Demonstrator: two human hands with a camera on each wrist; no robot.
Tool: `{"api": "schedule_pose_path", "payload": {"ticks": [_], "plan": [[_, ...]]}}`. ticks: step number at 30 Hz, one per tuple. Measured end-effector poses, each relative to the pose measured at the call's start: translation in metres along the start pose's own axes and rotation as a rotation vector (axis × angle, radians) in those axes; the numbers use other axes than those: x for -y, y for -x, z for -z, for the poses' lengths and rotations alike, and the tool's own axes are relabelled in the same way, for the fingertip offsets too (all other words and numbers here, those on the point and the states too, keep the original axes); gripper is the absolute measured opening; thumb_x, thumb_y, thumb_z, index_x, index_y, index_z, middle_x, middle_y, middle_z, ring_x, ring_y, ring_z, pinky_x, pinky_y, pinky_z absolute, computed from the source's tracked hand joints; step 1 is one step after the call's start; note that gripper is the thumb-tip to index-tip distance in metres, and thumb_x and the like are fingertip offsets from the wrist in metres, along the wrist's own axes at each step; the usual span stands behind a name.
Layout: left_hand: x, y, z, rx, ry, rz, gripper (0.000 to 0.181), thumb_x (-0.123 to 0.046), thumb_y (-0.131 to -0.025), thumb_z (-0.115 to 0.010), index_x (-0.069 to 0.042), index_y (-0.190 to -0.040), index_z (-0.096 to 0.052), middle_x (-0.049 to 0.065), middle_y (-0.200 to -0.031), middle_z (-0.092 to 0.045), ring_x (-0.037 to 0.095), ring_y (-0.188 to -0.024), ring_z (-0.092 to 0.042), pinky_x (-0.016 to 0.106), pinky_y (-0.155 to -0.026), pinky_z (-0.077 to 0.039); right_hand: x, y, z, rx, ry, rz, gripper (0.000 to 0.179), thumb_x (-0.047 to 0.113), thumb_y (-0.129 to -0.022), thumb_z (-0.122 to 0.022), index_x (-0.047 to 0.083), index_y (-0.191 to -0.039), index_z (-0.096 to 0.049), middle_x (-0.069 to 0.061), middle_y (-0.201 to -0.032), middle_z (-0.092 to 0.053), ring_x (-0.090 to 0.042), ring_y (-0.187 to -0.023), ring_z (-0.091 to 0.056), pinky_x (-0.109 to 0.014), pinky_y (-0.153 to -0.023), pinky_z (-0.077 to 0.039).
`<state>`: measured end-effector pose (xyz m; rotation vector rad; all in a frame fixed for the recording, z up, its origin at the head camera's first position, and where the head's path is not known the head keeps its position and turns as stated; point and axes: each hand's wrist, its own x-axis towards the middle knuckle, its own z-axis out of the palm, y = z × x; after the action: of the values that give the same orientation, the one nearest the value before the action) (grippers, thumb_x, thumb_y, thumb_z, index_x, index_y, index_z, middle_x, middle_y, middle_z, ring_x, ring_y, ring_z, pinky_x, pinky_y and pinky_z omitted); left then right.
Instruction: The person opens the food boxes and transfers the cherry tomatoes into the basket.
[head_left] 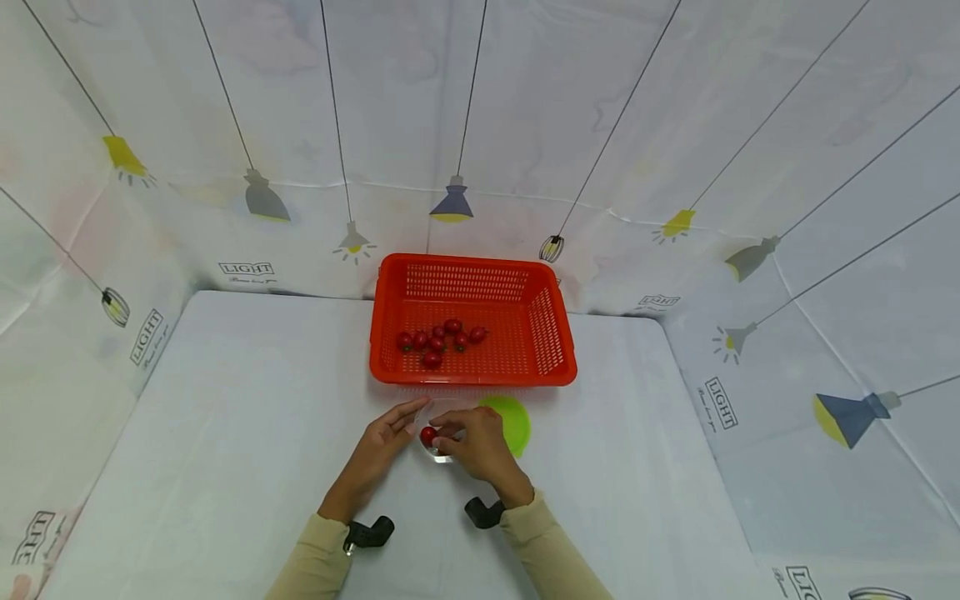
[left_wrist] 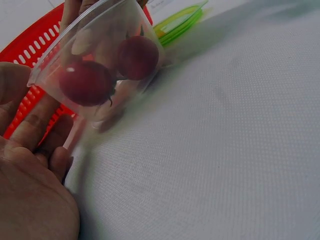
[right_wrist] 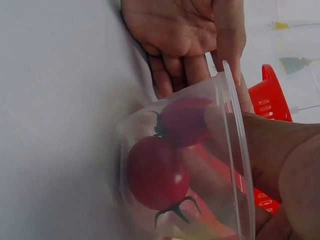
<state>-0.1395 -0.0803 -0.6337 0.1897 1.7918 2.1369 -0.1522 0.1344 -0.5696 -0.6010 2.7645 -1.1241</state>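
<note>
A clear plastic tub stands on the table with two red cherry tomatoes inside. One tomato, with a green calyx, sits low in the tub; the other tomato lies against it. My right hand reaches over the rim into the tub, thumb and fingers pinching a tomato; the grip is partly hidden by the tub wall. Along the tub's left side my left hand touches the wall with its fingers mostly extended. A round green lid lies flat beside my right hand.
Behind the tub stands a red perforated basket with several cherry tomatoes in its left half. A white cloth covers the table. A printed curtain hangs behind and at the sides.
</note>
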Motion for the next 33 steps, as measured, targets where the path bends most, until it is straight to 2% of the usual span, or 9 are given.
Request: {"api": "schedule_pose_path", "payload": {"ticks": [4,9,14,16,18,21,22,26,33], "plan": [[-0.0006,0.0002,-0.0001,-0.004,-0.011,0.007,0.045,-0.021,-0.111,-0.057,-0.028,-0.156,-0.052,-0.009,-0.166,-0.047,0.013,-0.16,-0.032,0.008,-0.115,-0.035,-0.0013,-0.0009,-0.0003,0.023,-0.063,-0.039,0.025,0.013,-0.09,-0.085,0.01,-0.115,-0.082,-0.004,-0.096,-0.083,-0.019,-0.089,-0.079,-0.05,-0.09,-0.06],[-0.0014,0.0006,-0.0004,-0.011,-0.015,0.004,0.045,-0.021,-0.111,-0.058,-0.026,-0.156,-0.053,-0.008,-0.166,-0.047,0.014,-0.16,-0.033,0.009,-0.115,-0.035,-0.0018,-0.0011,0.0008,0.058,-0.157,-0.106,0.026,0.016,-0.091,-0.085,0.014,-0.117,-0.082,-0.002,-0.1,-0.083,-0.022,-0.097,-0.077,-0.051,-0.091,-0.06],[-0.0011,0.001,-0.0008,-0.004,-0.016,-0.013,0.046,-0.02,-0.111,-0.057,-0.024,-0.157,-0.052,-0.004,-0.167,-0.046,0.018,-0.161,-0.032,0.009,-0.115,-0.035,-0.0044,-0.0009,0.0,0.059,-0.181,-0.09,0.026,0.015,-0.089,-0.087,0.014,-0.115,-0.083,-0.004,-0.101,-0.083,-0.027,-0.1,-0.076,-0.055,-0.095,-0.056],[-0.0005,0.0009,-0.0009,-0.007,-0.017,-0.011,0.046,-0.021,-0.111,-0.058,-0.024,-0.157,-0.052,-0.004,-0.167,-0.046,0.019,-0.161,-0.032,0.009,-0.115,-0.035,-0.0056,-0.0004,-0.0006,0.048,-0.173,-0.082,0.025,0.016,-0.089,-0.086,0.016,-0.115,-0.083,-0.003,-0.101,-0.083,-0.028,-0.101,-0.076,-0.062,-0.107,-0.047],[0.0,0.0007,-0.0009,-0.012,-0.018,0.0,0.046,-0.022,-0.111,-0.058,-0.026,-0.156,-0.052,-0.006,-0.167,-0.047,0.018,-0.161,-0.032,0.009,-0.115,-0.035,-0.0056,0.0006,-0.0009,0.025,-0.147,-0.078,0.025,0.018,-0.089,-0.087,0.018,-0.114,-0.084,0.001,-0.102,-0.083,-0.026,-0.102,-0.076,-0.071,-0.115,-0.034],[0.0006,0.0002,-0.0011,-0.02,-0.021,0.008,0.046,-0.024,-0.11,-0.06,-0.027,-0.155,-0.054,-0.008,-0.165,-0.048,0.016,-0.16,-0.033,0.01,-0.116,-0.035,-0.0051,0.002,-0.0014,-0.034,-0.077,-0.07,0.024,0.022,-0.089,-0.087,0.023,-0.113,-0.084,0.007,-0.102,-0.083,-0.02,-0.105,-0.073,-0.081,-0.119,-0.014],[0.0007,0.0,-0.001,-0.019,-0.023,0.009,0.046,-0.025,-0.11,-0.06,-0.027,-0.155,-0.053,-0.008,-0.166,-0.048,0.016,-0.16,-0.033,0.009,-0.116,-0.035,-0.0046,0.0025,-0.0013,-0.055,-0.056,-0.066,0.024,0.024,-0.088,-0.088,0.024,-0.112,-0.084,0.009,-0.103,-0.083,-0.018,-0.107,-0.073,-0.082,-0.119,-0.01],[0.0005,-0.0003,-0.0011,-0.017,-0.023,0.004,0.046,-0.026,-0.11,-0.06,-0.026,-0.155,-0.053,-0.006,-0.166,-0.048,0.018,-0.161,-0.033,0.009,-0.115,-0.035,-0.0019,0.0046,0.0007,-0.119,-0.015,-0.068,0.026,0.024,-0.087,-0.089,0.026,-0.113,-0.084,0.011,-0.105,-0.082,-0.02,-0.115,-0.068,-0.079,-0.121,-0.008],[-0.0005,-0.0008,-0.0017,-0.012,-0.024,-0.004,0.045,-0.022,-0.111,-0.058,-0.026,-0.156,-0.053,-0.004,-0.166,-0.047,0.02,-0.161,-0.031,0.008,-0.115,-0.035,0.0018,0.0079,0.0075,-0.175,-0.034,-0.063,0.028,0.019,-0.086,-0.089,0.023,-0.113,-0.084,0.006,-0.106,-0.083,-0.037,-0.133,-0.063,-0.076,-0.122,-0.007]]}}
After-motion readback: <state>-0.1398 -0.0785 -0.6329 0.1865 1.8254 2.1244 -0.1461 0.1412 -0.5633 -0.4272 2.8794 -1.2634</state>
